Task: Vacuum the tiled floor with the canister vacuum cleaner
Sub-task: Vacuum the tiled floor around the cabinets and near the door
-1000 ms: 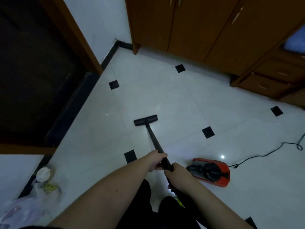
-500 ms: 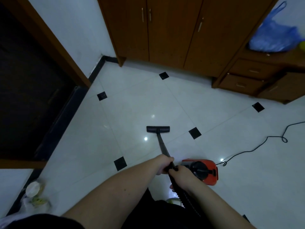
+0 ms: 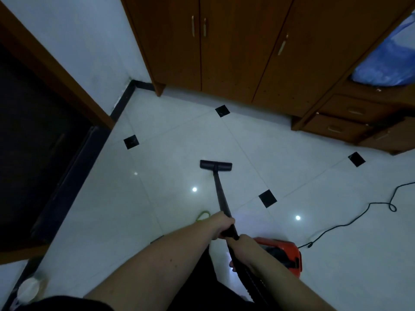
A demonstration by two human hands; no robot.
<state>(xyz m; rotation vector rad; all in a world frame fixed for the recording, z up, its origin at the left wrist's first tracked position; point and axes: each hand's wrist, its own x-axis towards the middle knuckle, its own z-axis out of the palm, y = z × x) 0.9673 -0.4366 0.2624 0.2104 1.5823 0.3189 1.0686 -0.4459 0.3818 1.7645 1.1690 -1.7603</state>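
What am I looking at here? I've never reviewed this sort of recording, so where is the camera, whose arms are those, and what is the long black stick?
The camera sits on a person's head and looks down and forward, so the two bare arms coming in from the bottom are the wearer's own. There is no robot. Both hands grip a black vacuum wand: the left hand higher up it, the right hand just behind. The wand ends in a flat floor head resting on the white tiled floor, which has small black diamond insets. The red canister lies on the floor at the person's right, with a black power cord trailing away from it. Wooden cabinets stand ahead, a dark doorway on the left.
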